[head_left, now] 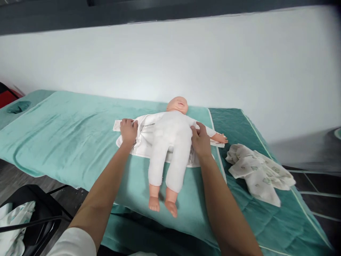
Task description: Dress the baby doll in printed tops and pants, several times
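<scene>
A baby doll point(173, 129) with a white cloth body lies on its back, head towards the wall and bare feet towards me. Spread beneath it is a white baby shirt point(144, 142); a sleeve covers part of the doll's arm on the right, with the doll's hand point(220, 138) sticking out. On the left, my left hand point(129, 131) is closed on the shirt near its sleeve, pulling creases into the fabric. My right hand point(200, 139) pinches the shirt cloth beside the doll's hip, thumb against finger. Its fingertips partly hide the cloth there.
The doll lies on a padded bed with a light green cover point(80, 138). A crumpled printed cloth point(259, 172) rests on the darker green quilted part to the right. A white wall point(160, 60) runs behind. At lower left stands a black chair point(34, 202) with a patterned cloth point(17, 227).
</scene>
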